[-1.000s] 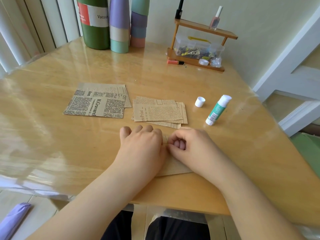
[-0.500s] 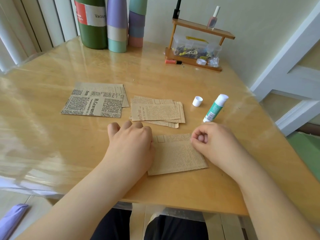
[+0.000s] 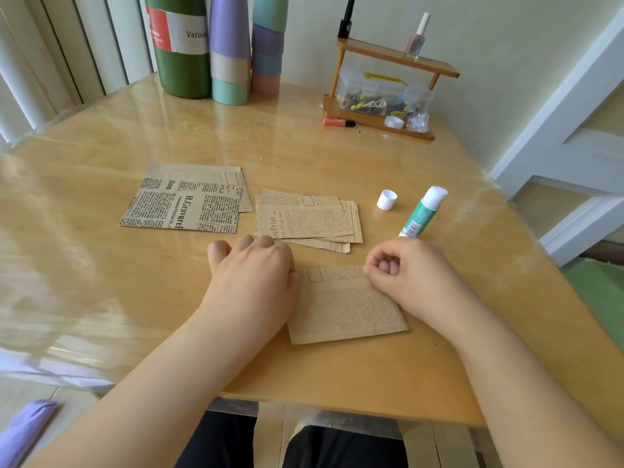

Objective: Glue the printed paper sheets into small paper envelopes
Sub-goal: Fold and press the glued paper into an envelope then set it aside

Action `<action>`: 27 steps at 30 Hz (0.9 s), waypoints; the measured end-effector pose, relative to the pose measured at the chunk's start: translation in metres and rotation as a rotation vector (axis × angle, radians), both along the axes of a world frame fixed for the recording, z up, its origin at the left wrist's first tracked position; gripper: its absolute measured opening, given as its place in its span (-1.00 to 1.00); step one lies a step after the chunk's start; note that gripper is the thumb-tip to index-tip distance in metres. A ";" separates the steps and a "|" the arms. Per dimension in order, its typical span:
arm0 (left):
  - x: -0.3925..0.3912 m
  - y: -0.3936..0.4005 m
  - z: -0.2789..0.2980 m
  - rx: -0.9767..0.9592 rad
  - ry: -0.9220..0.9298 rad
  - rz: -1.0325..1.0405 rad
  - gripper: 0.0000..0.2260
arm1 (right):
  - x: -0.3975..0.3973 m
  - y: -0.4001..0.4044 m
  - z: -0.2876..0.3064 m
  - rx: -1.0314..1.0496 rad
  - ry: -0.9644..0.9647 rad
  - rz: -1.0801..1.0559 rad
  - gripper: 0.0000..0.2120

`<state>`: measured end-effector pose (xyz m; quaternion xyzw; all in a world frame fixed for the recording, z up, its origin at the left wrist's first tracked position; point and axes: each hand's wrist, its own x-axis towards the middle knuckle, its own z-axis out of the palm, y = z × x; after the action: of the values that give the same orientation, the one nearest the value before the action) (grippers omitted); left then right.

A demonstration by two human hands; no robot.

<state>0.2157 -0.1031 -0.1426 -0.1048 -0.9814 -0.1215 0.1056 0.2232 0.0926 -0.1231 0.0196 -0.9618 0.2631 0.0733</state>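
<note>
We see the left hand [image 3: 254,282] lying knuckles-up over the left edge of the folded paper envelope [image 3: 344,307], so that edge and whatever the fingertips touch are hidden from us; its grip looks bent at the knuckles with the fingers tucked under, pressing down on the paper rather than closing round it. The right hand [image 3: 407,275] sits at the envelope's far right corner with its grip curled into a loose fist, and we cannot tell whether the thumb and forefinger pinch the paper's corner or only rest against it. The envelope lies flat near the near edge of the bench [image 3: 101,282], between the two hands, its print too small to read. Just beyond it, toward the middle of the bench, lies a stack of printed paper sheets [image 3: 307,217], fanned so only the top one shows fully, its near left corner partly covered by the left hand's fingers. To the left of that stack lies a second pile of sheets [image 3: 189,201] with larger headline print. Toward the right edge, a glue stick [image 3: 423,211] lies uncapped on its side, its lower end cut off behind the right hand, with its white cap [image 3: 386,199] standing just beside it. At the far edge, the tall bottles [image 3: 202,45] are cut off by the frame, and a wooden rack [image 3: 385,79] holds small items we cannot make out.
</note>
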 end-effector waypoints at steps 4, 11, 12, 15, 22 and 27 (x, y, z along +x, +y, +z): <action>0.002 0.002 0.001 -0.016 0.002 0.005 -0.90 | 0.003 0.013 0.001 0.022 -0.015 -0.080 -0.87; 0.028 0.002 -0.003 0.036 0.213 -0.271 -0.67 | 0.029 -0.017 0.001 0.119 0.077 0.186 -0.67; 0.033 0.003 -0.008 0.017 0.190 -0.309 -0.59 | 0.035 -0.023 0.000 0.123 0.040 0.246 -0.61; 0.041 0.004 -0.025 -0.058 0.095 -0.336 -0.52 | 0.046 -0.034 -0.009 0.152 -0.095 0.350 -0.52; 0.049 -0.005 -0.026 -0.091 0.075 -0.295 -0.42 | 0.046 -0.019 -0.015 0.312 -0.186 0.300 -0.39; 0.049 -0.021 -0.030 -0.172 0.128 -0.264 -0.45 | 0.049 0.004 -0.013 0.408 -0.224 0.186 -0.30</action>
<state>0.2645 -0.1245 -0.1725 -0.2489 -0.9572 -0.0429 0.1416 0.2722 0.0963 -0.1361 0.0930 -0.9912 0.0696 -0.0638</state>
